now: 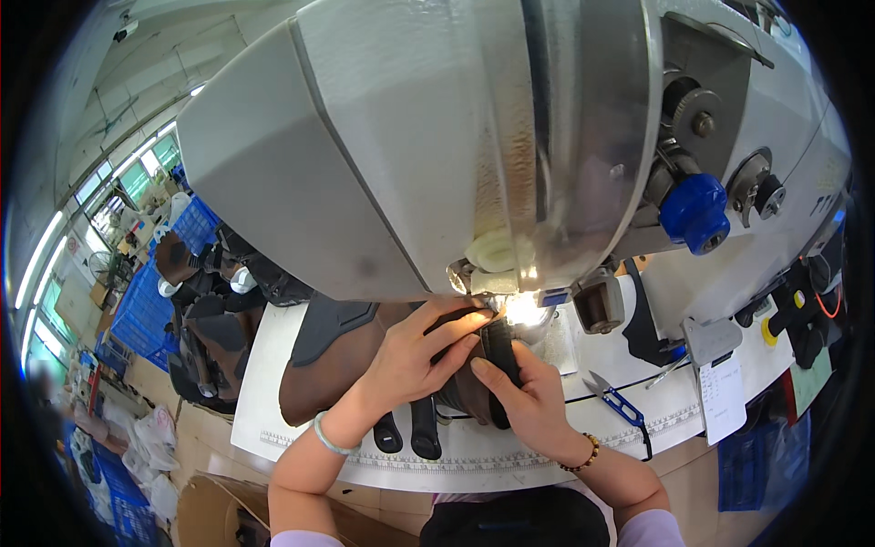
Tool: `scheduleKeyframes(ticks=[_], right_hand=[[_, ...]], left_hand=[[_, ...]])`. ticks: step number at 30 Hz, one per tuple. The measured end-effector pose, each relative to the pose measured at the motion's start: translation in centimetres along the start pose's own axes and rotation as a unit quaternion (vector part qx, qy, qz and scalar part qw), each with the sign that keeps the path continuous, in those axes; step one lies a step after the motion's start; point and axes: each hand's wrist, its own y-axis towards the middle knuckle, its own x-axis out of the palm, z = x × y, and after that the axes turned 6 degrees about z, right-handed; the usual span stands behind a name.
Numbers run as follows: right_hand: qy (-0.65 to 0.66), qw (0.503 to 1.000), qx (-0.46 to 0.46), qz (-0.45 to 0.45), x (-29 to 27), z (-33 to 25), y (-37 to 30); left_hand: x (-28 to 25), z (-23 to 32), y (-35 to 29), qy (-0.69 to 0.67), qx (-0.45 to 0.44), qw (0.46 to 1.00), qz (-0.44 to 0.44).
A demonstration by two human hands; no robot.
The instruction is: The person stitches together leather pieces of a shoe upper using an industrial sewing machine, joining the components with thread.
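Note:
A large grey sewing machine head (437,137) fills the upper view, with a bright lamp at its needle area (521,310). Under it lies a brown and black shoe upper (319,374) with black straps hanging toward the table's front. My left hand (410,351) presses on top of the shoe upper, fingers stretched toward the needle. My right hand (524,392) pinches a black strip (499,351) of the same piece just below the lamp. Both hands hold the workpiece against the machine bed.
A blue-handled thread snip (612,397) lies on the white table (273,365) to the right of my hands. A blue knob (694,211) sticks out of the machine's right side. A heap of dark shoe uppers (210,301) and blue crates (146,310) stand at the left.

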Motion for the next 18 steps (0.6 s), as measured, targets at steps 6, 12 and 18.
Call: scheduleKeyframes(ticks=[6,12,18], right_hand=[[0.02,1.0,0.017,-0.007,0.1,0.0,0.2],[-0.049,0.998,0.025,-0.012,-0.1,-0.9,0.3],[-0.12,0.99,-0.013,-0.077,-1.0,-1.8,0.3]], left_hand=[[0.0,-0.3,-0.2,0.006,-0.011,1.0,0.0],[-0.2,-0.2,-0.3,0.002,-0.02,1.0,0.008],[-0.1,0.3,-0.2,0.011,-0.03,0.999,-0.003]])
